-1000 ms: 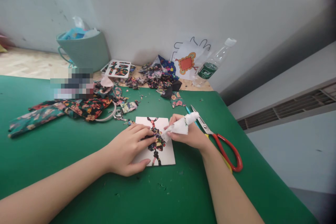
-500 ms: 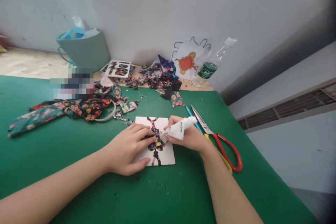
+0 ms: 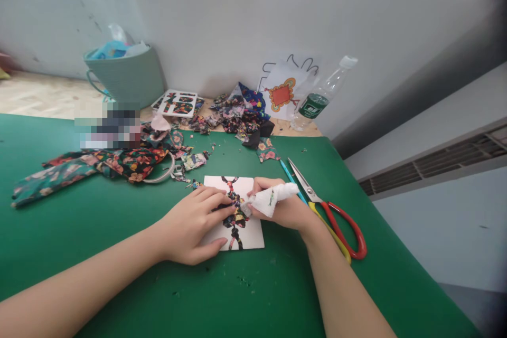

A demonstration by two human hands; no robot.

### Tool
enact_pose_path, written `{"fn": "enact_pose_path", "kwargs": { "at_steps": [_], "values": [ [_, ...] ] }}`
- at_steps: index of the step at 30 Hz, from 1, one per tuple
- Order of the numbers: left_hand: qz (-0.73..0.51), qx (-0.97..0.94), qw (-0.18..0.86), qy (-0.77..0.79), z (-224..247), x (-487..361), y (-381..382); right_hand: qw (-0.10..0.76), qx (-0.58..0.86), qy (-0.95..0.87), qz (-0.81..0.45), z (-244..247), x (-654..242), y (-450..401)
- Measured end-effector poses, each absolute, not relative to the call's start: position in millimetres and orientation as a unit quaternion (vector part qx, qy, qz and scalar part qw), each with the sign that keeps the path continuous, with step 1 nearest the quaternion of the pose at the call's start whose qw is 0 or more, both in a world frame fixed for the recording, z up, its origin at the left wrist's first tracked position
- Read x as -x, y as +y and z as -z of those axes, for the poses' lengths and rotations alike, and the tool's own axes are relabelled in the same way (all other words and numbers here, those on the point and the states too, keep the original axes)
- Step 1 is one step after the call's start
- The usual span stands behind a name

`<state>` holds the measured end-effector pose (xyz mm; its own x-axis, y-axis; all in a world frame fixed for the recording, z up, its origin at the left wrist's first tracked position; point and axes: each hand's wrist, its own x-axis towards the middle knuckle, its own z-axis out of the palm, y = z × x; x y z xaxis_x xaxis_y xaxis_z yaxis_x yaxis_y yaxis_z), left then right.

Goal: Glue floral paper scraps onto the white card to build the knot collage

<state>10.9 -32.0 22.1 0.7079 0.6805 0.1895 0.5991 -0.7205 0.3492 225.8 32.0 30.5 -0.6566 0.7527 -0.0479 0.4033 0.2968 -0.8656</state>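
Observation:
A square white board (image 3: 252, 237) lies on the green tabletop, with patterned fabric pieces (image 3: 236, 216) set down its middle in a knot-like shape. My left hand (image 3: 196, 224) rests flat on the board's left side, fingers stretched out and their tips touching the fabric. From the right, my right hand (image 3: 287, 210) grips a twisted white tissue (image 3: 268, 200) with small green marks. Its narrow lower end meets the fabric beside my left fingertips. Whether the tissue wraps something inside, I cannot tell.
Red-and-yellow-handled scissors (image 3: 352, 229) and a blue pen (image 3: 292, 179) lie at the right. Floral fabric (image 3: 130, 163) and a pale ring (image 3: 164, 171) lie left. Behind are fabric scraps (image 3: 241, 113), a plastic bottle (image 3: 317, 103), a drawing (image 3: 281, 95) and a green basket (image 3: 127, 76).
The tissue's upper end has dipped slightly and shifted a little right as my right hand tilts. My left hand and the board stay in place.

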Motion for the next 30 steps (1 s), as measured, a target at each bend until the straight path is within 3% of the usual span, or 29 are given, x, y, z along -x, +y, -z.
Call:
{"fn": "enact_pose_path", "kwargs": {
  "at_steps": [8, 18, 30],
  "values": [
    [-0.152, -0.915, 0.134, 0.35, -22, -11, -32, 0.178, 0.357, -0.812, -0.426, -26, -229, 35],
    [-0.142, -0.916, 0.134, 0.35, -22, -10, -33, 0.209, 0.336, -0.767, -0.505, -20, -234, 40],
    [-0.154, -0.915, 0.132, 0.348, -18, -10, -33, 0.187, 0.335, -0.798, -0.465, -19, -233, 39]
  ]
}}
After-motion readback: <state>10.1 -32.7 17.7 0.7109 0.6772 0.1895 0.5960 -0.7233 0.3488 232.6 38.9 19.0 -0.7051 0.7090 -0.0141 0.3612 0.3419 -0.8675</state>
